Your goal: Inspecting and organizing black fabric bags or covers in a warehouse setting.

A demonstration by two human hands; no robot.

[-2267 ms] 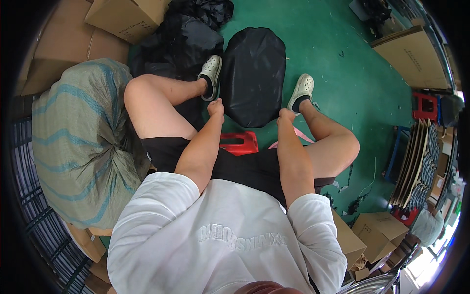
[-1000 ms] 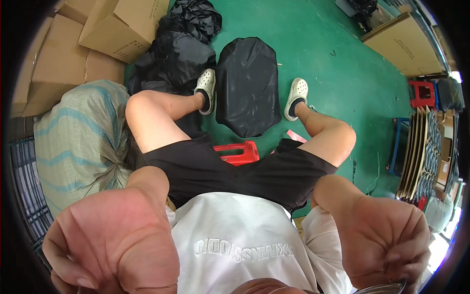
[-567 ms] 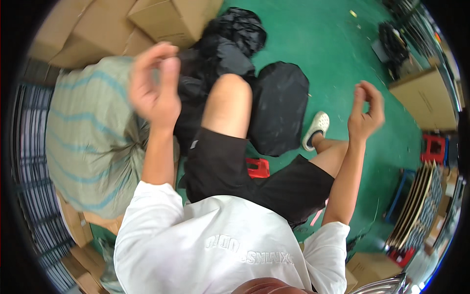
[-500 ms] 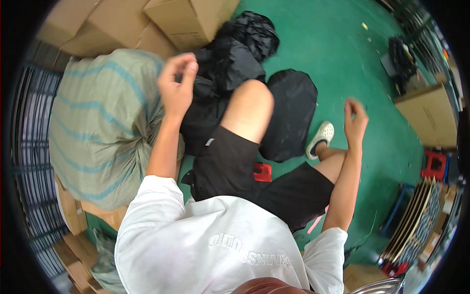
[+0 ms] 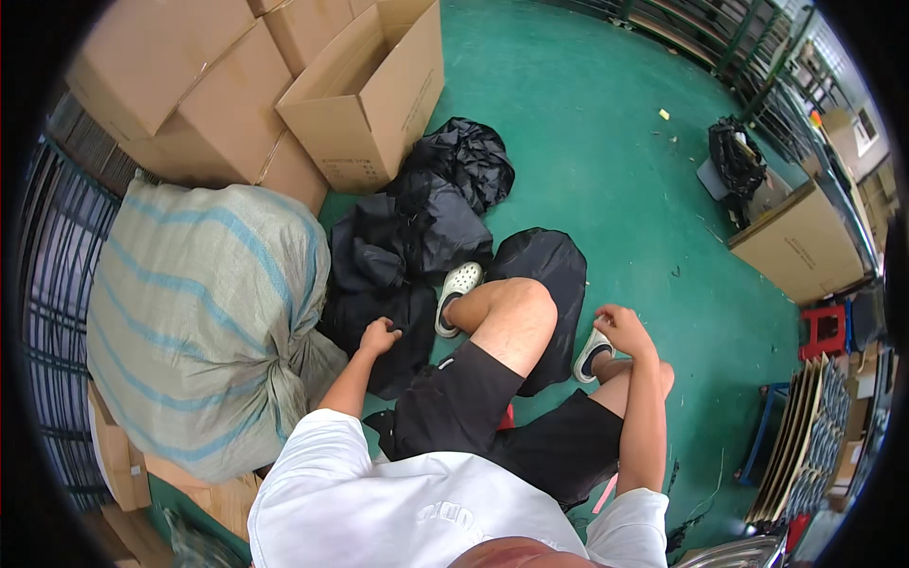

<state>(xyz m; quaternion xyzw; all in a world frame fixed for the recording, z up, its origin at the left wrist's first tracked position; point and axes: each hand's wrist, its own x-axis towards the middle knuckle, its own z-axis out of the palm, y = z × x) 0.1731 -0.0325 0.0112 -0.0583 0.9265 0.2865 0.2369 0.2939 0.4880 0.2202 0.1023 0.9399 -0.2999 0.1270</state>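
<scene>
My left hand [image 5: 381, 337] is in front of a heap of black bags [image 5: 374, 260], its fingers curled in. Whether any black material is pinched in them, I cannot make out. Above my right shin, my right hand [image 5: 623, 331] hangs with loosely bent fingers, thumb apart, and nothing visible in it. Between my legs and beyond them lies a long, full black bag [image 5: 542, 260] on the green floor. A crumpled, shinier black bag [image 5: 464, 166] sits at the far end of the heap.
At left bulges a big striped woven sack [image 5: 204, 312], tied shut. Behind it stand stacked cartons [image 5: 218, 104] and an open-topped carton [image 5: 365, 90]. To the right are another carton [image 5: 805, 241], a red stool [image 5: 826, 331] and stacked flat boards [image 5: 791, 440]. Racks line the left edge.
Both hands have come down from their raised positions, the left toward the black bags, the right toward my right shin. The view has tilted, showing more of the far floor and cartons.
</scene>
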